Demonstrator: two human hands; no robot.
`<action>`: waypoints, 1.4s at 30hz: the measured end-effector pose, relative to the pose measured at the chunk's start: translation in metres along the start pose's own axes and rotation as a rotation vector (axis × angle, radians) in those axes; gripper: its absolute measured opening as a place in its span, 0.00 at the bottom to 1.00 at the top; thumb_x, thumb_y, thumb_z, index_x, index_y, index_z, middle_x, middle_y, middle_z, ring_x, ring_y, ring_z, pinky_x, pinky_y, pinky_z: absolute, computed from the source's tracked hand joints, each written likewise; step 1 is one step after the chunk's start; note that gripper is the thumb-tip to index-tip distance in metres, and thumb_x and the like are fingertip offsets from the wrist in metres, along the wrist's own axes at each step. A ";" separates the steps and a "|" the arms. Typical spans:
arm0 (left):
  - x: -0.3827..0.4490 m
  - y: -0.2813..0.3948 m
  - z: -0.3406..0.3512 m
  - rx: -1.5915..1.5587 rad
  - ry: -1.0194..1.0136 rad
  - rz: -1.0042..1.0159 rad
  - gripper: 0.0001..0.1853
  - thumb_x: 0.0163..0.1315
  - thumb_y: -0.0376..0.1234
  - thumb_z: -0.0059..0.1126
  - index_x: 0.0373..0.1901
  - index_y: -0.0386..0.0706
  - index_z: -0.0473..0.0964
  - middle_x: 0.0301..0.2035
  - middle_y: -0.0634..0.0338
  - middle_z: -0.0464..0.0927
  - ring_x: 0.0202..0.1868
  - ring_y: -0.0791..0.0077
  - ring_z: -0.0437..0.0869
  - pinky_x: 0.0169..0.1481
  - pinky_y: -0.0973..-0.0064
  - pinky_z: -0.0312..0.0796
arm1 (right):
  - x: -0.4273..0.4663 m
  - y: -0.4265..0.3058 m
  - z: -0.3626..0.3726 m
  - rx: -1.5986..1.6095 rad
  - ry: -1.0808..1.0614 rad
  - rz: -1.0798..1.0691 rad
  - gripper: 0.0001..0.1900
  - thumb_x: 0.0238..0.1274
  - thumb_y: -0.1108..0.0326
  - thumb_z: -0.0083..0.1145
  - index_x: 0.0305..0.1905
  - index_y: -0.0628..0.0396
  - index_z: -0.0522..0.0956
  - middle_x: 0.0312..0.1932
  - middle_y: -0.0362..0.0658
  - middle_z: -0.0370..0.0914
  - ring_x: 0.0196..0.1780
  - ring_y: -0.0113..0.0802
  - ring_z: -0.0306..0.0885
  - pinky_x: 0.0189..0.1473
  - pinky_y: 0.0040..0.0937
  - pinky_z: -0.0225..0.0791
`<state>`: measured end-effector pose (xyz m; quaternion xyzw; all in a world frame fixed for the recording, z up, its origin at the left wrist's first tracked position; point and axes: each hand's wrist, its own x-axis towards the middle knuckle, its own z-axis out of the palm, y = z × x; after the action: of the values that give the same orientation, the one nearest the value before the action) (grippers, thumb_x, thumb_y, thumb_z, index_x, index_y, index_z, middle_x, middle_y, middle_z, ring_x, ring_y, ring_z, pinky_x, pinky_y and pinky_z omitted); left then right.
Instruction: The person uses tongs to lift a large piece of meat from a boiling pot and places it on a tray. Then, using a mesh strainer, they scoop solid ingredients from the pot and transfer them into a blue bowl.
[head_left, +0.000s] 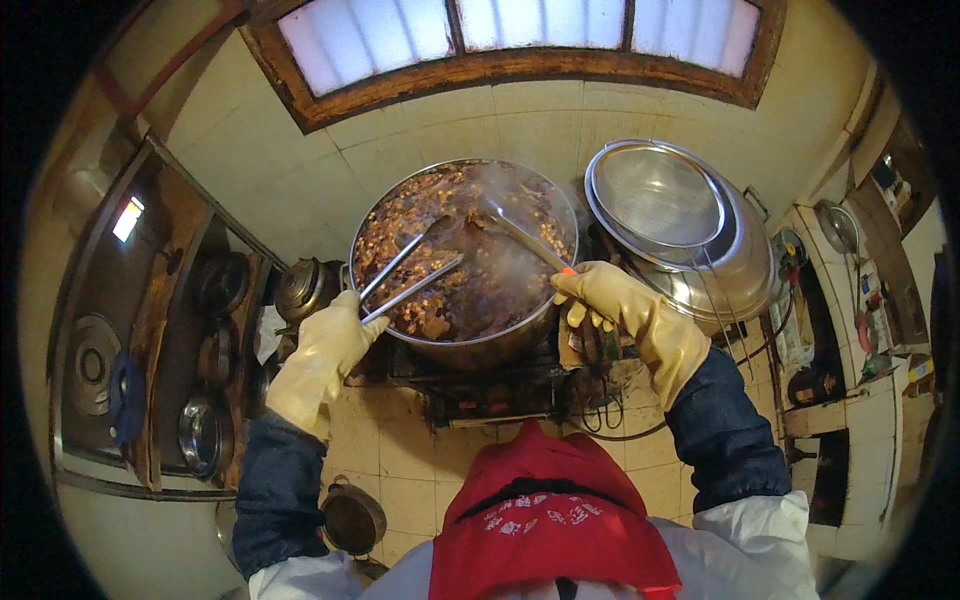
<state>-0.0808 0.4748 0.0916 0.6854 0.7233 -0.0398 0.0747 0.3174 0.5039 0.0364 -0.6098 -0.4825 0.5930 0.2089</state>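
A large round metal pot holds dark, steaming food with many pale, bean-like pieces. At the pot's left rim my left hand, in a cream rubber glove, grips a pair of metal tongs; their two arms stand apart, with one tip in the food. My right hand, gloved alike, closes around the orange-marked handle of a long metal utensil at the right rim. Its far end lies in the food behind steam, so its shape is unclear.
Right of the pot, a round metal strainer rests on a large metal basin. A kettle stands close on the left. Below the pot is a stove. Shelves with pans line the left; another pot sits low down.
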 end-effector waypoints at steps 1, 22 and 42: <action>0.003 0.006 0.000 0.002 0.009 0.033 0.30 0.71 0.55 0.68 0.58 0.39 0.77 0.49 0.39 0.88 0.54 0.37 0.88 0.61 0.50 0.78 | 0.003 -0.003 0.000 -0.015 -0.015 -0.008 0.16 0.81 0.54 0.59 0.42 0.56 0.83 0.21 0.37 0.81 0.16 0.23 0.70 0.17 0.25 0.60; 0.008 0.005 0.008 -0.015 0.004 0.010 0.28 0.74 0.54 0.63 0.61 0.41 0.78 0.48 0.39 0.89 0.56 0.39 0.88 0.63 0.51 0.77 | -0.010 -0.021 -0.002 0.071 0.018 -0.055 0.16 0.82 0.52 0.59 0.46 0.55 0.85 0.20 0.37 0.82 0.12 0.21 0.68 0.13 0.22 0.57; 0.049 0.037 0.070 -0.701 -0.375 -0.057 0.28 0.80 0.56 0.54 0.47 0.37 0.81 0.21 0.54 0.80 0.15 0.66 0.75 0.19 0.64 0.68 | -0.026 0.011 0.010 0.231 -0.080 -0.049 0.20 0.82 0.50 0.58 0.47 0.58 0.85 0.21 0.41 0.82 0.12 0.26 0.65 0.14 0.25 0.58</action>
<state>-0.0422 0.5142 0.0167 0.5789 0.6854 0.0833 0.4337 0.3166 0.4742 0.0383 -0.5455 -0.4337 0.6633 0.2727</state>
